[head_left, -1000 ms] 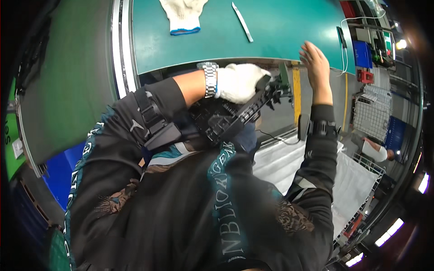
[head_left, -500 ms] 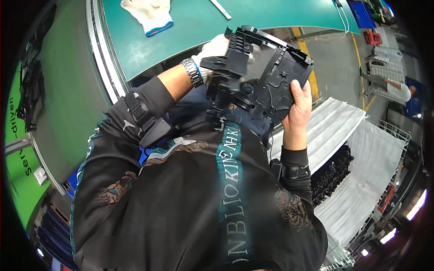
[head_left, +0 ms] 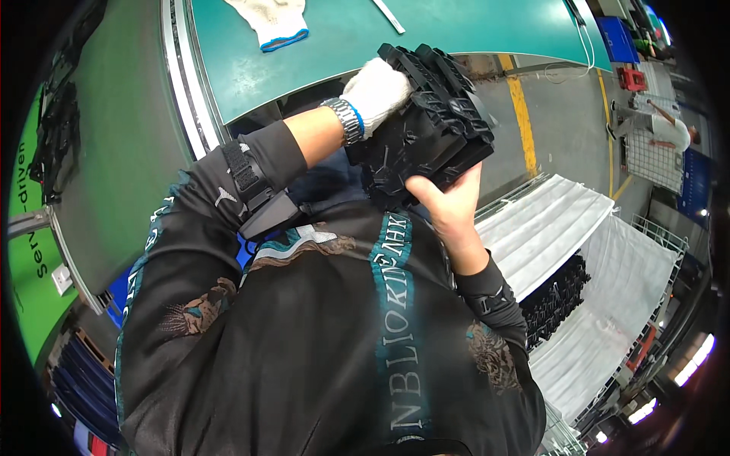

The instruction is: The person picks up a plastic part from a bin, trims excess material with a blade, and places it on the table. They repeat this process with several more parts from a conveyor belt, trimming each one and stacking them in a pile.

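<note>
Left hand (head_left: 378, 90), in a white glove, and bare right hand (head_left: 449, 205) both grip the black ribbed plastic part (head_left: 426, 129), held at chest height before the green table (head_left: 342, 45). We judge it stiff and light; hold by the edges.

One black plastic part (head_left: 426, 114), one loose white glove (head_left: 272, 19), two hands, one wristwatch (head_left: 342, 121)

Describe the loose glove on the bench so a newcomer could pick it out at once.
Start at the green bench top along the upper edge. Near its left end lies a white knit glove with a blue cuff. Unlike the white glove on the left hand, it is empty and flat.
</note>
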### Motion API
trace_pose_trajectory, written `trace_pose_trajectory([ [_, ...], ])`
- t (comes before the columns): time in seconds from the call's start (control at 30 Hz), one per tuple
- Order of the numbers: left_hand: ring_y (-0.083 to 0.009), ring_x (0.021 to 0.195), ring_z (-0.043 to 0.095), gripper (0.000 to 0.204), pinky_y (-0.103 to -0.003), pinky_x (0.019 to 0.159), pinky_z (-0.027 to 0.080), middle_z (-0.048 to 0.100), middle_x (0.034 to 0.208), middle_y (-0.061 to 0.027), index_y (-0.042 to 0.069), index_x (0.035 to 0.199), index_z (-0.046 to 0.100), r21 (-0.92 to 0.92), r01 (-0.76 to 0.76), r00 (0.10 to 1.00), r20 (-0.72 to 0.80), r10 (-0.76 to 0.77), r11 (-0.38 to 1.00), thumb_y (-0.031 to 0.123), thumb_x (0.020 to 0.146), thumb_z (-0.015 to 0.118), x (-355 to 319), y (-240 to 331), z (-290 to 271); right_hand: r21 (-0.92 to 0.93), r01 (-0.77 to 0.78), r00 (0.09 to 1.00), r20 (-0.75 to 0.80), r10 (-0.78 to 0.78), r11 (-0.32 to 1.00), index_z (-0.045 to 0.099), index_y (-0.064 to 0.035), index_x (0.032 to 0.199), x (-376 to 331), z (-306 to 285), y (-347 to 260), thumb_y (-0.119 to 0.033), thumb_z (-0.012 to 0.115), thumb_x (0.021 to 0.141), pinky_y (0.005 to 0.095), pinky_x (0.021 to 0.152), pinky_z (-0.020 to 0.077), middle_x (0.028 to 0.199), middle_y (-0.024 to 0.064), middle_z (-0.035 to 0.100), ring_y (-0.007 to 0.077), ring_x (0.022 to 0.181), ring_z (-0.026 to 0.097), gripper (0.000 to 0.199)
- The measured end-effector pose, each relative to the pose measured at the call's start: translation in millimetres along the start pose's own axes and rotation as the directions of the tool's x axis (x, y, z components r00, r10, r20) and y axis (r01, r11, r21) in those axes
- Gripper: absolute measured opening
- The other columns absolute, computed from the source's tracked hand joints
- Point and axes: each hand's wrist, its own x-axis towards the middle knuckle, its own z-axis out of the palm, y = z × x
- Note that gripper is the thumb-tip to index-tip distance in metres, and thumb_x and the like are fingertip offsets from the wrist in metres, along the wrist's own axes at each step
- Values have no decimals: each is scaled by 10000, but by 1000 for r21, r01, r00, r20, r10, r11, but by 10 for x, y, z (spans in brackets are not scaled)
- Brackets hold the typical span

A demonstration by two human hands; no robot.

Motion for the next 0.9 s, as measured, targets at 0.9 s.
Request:
trace_pose_trajectory([
  [0.9, -195, 833, 663, 510, -304, 792, 500, 708, 920, -111, 49, 1060, 687, -776, 97, 922, -165, -349, 623, 488, 810, 617, 1843, -136, -2216, 363, -301, 950, 190, 246, 882, 613, -1, 1125, 4203, -365, -228, -309, 528, 976, 340, 782, 570, 1022, 113, 691, 224, 876, 688, 353],
])
